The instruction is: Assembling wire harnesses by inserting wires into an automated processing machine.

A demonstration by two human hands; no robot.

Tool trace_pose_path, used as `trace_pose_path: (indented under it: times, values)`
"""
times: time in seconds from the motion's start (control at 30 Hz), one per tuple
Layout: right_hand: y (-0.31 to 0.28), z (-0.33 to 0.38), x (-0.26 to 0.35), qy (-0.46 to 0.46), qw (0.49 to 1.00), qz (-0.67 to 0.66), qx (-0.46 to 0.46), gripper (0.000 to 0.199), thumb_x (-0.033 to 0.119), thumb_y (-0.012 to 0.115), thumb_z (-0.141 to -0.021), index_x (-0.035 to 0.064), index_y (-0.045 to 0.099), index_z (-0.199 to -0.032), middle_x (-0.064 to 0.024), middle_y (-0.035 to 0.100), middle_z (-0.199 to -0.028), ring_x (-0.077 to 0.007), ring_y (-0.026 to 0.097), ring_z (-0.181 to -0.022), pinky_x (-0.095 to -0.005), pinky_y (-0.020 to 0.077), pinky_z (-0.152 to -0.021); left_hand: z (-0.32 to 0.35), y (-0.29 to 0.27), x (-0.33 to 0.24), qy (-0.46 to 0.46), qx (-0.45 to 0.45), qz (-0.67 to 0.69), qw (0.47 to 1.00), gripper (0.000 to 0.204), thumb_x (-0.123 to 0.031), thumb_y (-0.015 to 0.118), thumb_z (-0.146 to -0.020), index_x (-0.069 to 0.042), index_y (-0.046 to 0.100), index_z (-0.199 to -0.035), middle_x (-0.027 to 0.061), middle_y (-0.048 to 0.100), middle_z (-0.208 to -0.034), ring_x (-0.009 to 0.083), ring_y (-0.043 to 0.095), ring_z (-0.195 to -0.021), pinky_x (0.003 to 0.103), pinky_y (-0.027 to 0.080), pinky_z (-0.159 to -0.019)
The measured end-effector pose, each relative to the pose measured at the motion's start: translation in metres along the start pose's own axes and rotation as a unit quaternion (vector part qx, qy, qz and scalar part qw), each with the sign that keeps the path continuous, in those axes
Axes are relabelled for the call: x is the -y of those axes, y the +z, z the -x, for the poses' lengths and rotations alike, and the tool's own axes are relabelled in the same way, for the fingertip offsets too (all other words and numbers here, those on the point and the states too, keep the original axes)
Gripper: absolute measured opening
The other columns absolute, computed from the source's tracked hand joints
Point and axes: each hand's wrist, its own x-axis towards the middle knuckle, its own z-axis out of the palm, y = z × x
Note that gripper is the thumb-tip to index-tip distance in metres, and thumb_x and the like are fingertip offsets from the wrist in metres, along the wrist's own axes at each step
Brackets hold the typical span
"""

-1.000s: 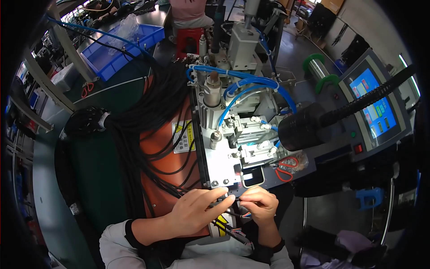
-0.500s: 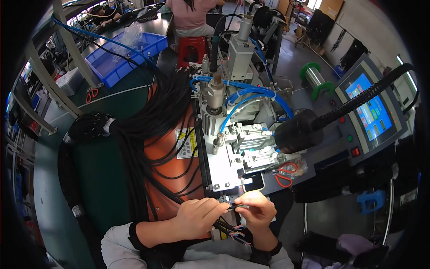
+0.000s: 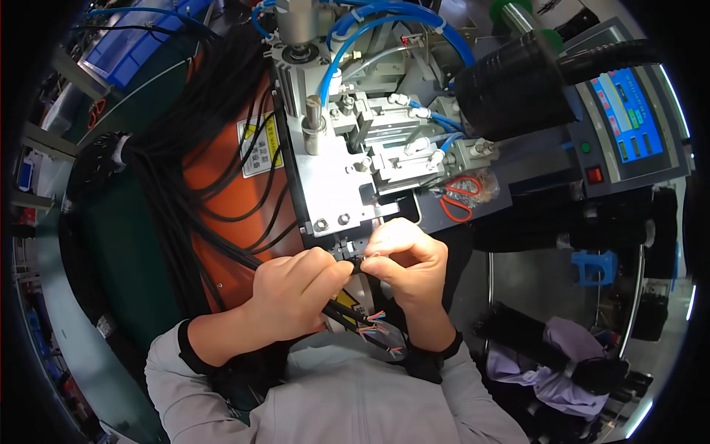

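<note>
My left hand (image 3: 299, 288) is closed, its thumb and forefinger pinching a black cable (image 3: 356, 264) at the front edge of a metal machine (image 3: 333, 181). Facing it, my right hand (image 3: 408, 260) pinches thin wires (image 3: 376, 254) at that cable's end; the fingers hide most of them. Beneath my left hand, several more black cables stick out toward the right, with stripped ends fanned into coloured wires (image 3: 376, 317). The machine's small black clamp (image 3: 342, 249) sits just beyond my fingertips.
A thick bundle of black cables (image 3: 174, 140) lies over an orange panel (image 3: 222, 255) on the left. Red-handled scissors (image 3: 460, 198) rest right of the machine. A black lamp (image 3: 514, 89) overhangs it, beside a control screen (image 3: 625, 115). A blue stool (image 3: 594, 266) stands at the right.
The view has tilted down and come closer, so the machine and cables sit higher. Both hands stay together at the machine's front edge, still pinching. Wires now show at my right fingertips.
</note>
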Motion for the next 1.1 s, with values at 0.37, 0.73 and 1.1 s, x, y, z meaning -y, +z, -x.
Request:
trace_pose_path:
  times: [0.37, 0.73, 1.1]
  values:
    - [0.006, 0.008, 0.007, -0.145, 0.956, 0.255, -0.012, 0.016, -0.004, 0.076, -0.072, 0.0016, 0.062, -0.078, -0.0064, 0.061, -0.077, -0.0157, 0.057, -0.071, -0.0269, 0.0445, -0.065, 0.007, -0.005, -0.005, 0.020, 0.019, -0.078, 0.997, 0.028, -0.003, 0.066, -0.068, 0.001, 0.066, -0.095, 0.0050, 0.051, -0.075, 0.0159, 0.051, -0.054, 0.028, 0.039, -0.044]
    - [-0.029, 0.007, 0.005, 0.236, 0.968, -0.030, 0.084, 0.009, 0.004, 0.067, -0.082, 0.0014, 0.058, -0.081, -0.0052, 0.057, -0.083, -0.0117, 0.053, -0.078, -0.0240, 0.0417, -0.072, 0.006, -0.002, -0.008, 0.035, 0.019, -0.138, 0.990, 0.038, -0.008, 0.066, -0.065, -0.001, 0.068, -0.103, 0.0034, 0.057, -0.078, 0.0114, 0.055, -0.059, 0.023, 0.037, -0.045]
    - [-0.025, 0.004, -0.016, 0.064, 0.968, 0.225, 0.094, 0.006, -0.001, 0.067, -0.079, -0.0006, 0.061, -0.077, -0.0083, 0.061, -0.077, -0.0160, 0.057, -0.071, -0.0277, 0.0448, -0.067, 0.009, 0.006, -0.010, 0.016, 0.111, -0.194, 0.975, 0.034, -0.006, 0.066, -0.072, -0.007, 0.069, -0.106, 0.0002, 0.046, -0.071, 0.0098, 0.045, -0.055, 0.023, 0.032, -0.044]
